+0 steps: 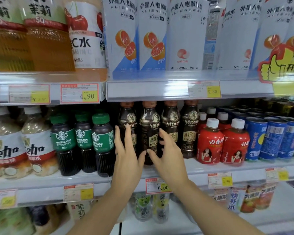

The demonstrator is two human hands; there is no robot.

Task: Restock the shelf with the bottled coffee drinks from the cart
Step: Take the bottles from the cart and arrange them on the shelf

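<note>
We are seating a coffee bottle (147, 121) in the middle shelf's (185, 168) front row, left hand (126, 150) flat against it, right hand (168, 155) curled round it; next, probably release and return to the unseen cart.

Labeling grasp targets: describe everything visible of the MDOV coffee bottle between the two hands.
The coffee bottle is dark brown with a glossy label, pale lettering, a round emblem and a tan cap partly hidden by the rail above. It stands upright on the middle shelf, second of four alike, slightly forward. The left hand lies flat at its left; the right hand curls round its right; both thumbs cross its lower front.
</note>
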